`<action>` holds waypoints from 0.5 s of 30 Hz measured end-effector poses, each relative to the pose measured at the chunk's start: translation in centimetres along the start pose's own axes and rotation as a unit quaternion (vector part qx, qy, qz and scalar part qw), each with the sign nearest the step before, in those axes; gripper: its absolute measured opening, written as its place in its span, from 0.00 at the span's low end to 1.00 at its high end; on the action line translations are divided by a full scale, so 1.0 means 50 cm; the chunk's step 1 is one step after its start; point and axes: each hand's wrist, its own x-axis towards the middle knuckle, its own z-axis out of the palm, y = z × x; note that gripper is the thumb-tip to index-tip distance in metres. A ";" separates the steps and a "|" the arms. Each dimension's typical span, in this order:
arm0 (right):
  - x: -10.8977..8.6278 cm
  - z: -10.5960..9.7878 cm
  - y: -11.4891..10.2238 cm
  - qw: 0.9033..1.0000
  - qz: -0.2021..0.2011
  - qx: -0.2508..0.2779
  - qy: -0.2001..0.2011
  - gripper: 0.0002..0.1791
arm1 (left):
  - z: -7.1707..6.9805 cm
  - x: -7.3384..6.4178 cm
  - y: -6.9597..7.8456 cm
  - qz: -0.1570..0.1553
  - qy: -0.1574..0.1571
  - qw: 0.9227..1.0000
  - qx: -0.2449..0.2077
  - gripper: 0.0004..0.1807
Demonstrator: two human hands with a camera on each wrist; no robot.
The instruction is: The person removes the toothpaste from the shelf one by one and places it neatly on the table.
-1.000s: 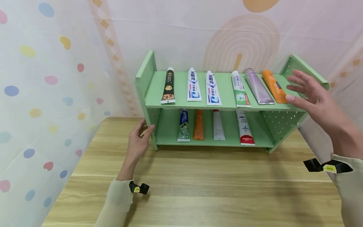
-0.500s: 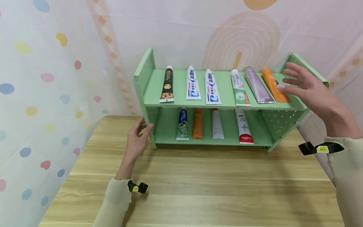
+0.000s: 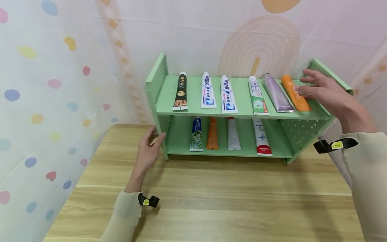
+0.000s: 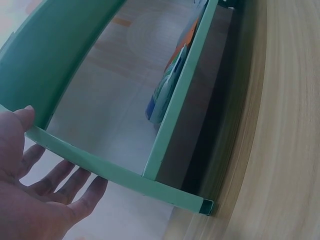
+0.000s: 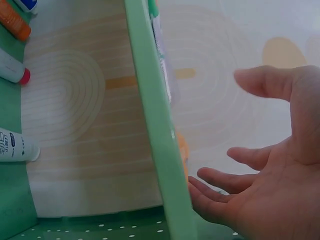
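Note:
A two-tier green shelf (image 3: pixel 211 154) stands on the wooden table. At its left side panel my left hand (image 3: pixel 147 151) holds the front edge, thumb on one side and fingers on the other, as the left wrist view shows. Over the right end of the upper tier is my right hand (image 3: pixel 329 92), thumb and fingers apart. Its thumb overlaps the orange tube (image 3: pixel 297 95) in the head view; whether they touch I cannot tell. The purple tube (image 3: pixel 278 93) lies just left of that. In the right wrist view the right hand (image 5: pixel 272 165) has nothing in its grasp.
Upper tier: a black toothpaste tube (image 3: pixel 181 90), two white-and-blue toothpaste tubes (image 3: pixel 208 90) and a green-and-white one (image 3: pixel 258 95). Lower tier: a blue-green tube (image 3: pixel 196 134), an orange tube (image 3: pixel 212 134), a white tube (image 3: pixel 233 134) and a Colgate tube (image 3: pixel 261 136). Patterned cloth hangs behind.
My right hand has moved left and slightly down, from beside the right panel to over the orange tube. My left hand stays on the left panel. The tubes have not moved.

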 end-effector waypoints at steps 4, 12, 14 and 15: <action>0.015 -0.001 0.001 1.000 0.008 -0.028 -0.001 0.52 | 0.000 0.001 0.000 -0.002 0.002 1.000 -0.004 0.29; 0.036 0.002 0.002 0.998 0.029 -0.051 0.005 0.50 | 0.003 0.000 0.004 -0.010 0.007 1.000 -0.003 0.28; 0.042 0.002 0.003 0.998 0.033 -0.056 0.003 0.50 | 0.003 0.000 0.003 -0.010 0.008 1.000 -0.006 0.28; 0.045 0.003 0.004 0.998 0.035 -0.057 0.002 0.49 | 0.003 0.000 0.003 -0.011 0.008 1.000 -0.007 0.28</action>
